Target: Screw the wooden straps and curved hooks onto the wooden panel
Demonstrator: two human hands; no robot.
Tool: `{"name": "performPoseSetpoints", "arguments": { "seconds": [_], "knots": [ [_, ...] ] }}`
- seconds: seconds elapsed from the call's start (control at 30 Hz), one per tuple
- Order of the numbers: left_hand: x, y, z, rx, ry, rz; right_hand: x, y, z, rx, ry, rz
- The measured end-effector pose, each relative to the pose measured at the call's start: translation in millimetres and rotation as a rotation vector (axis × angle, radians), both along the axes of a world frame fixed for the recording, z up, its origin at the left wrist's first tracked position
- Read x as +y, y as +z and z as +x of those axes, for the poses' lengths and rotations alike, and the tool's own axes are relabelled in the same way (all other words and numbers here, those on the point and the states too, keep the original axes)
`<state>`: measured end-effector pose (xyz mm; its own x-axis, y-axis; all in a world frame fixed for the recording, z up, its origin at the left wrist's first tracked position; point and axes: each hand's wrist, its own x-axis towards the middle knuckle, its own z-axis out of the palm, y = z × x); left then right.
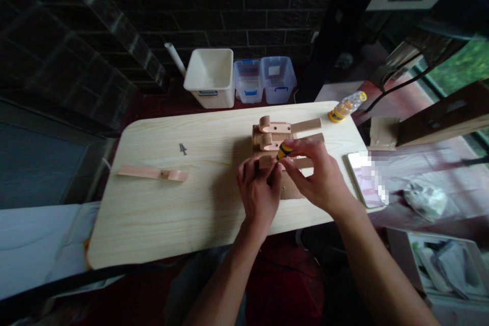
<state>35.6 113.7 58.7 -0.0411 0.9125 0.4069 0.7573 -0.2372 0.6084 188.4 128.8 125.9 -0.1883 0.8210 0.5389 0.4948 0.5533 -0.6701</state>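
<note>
Wooden assembly (284, 135): on the table (171, 204), right of centre; several jointed arms on a block. My view puts both hands on its near edge.
Screwdriver (284, 151): yellow-black handle, clenched in my right hand (317, 178); tip hidden by fingers.
Left hand (260, 188): fingers curled against the assembly's near piece; I cannot tell whether it grasps it.
Table: pale wood, rounded corners.
Loose strip (153, 173): far left, well apart.
Screw (183, 149): small, dark, beyond the strip.
Bottle (347, 107): lying at the far right corner.
Phone (367, 178): right edge, partly blurred.
Bins (240, 79): on the floor against a dark brick wall.
</note>
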Motion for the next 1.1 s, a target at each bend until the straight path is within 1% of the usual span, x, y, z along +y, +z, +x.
{"name": "performPoseSetpoints", "arguments": {
  "seconds": [0.17, 0.33, 0.57, 0.93, 1.1],
  "knots": [
    [0.3, 2.0, 0.3, 0.010, 0.001, 0.008, -2.5, 2.3, 2.0, -0.001, 0.017, -0.012],
    [0.7, 3.7, 0.4, 0.004, -0.002, 0.019, -2.8, 0.4, 2.5, 0.016, 0.015, -0.021],
    [0.0, 0.0, 0.4, 0.013, 0.001, 0.006, 0.1, -3.1, 0.9, 0.030, 0.008, -0.003],
    [0.2, -1.0, -0.1, 0.018, -0.004, 0.015, -2.3, -4.3, 2.6, 0.078, 0.012, -0.044],
    [0.4, -1.3, -0.2, 0.017, -0.007, 0.022, -0.1, -4.6, 1.9, 0.074, 0.023, -0.021]
  ]
}}
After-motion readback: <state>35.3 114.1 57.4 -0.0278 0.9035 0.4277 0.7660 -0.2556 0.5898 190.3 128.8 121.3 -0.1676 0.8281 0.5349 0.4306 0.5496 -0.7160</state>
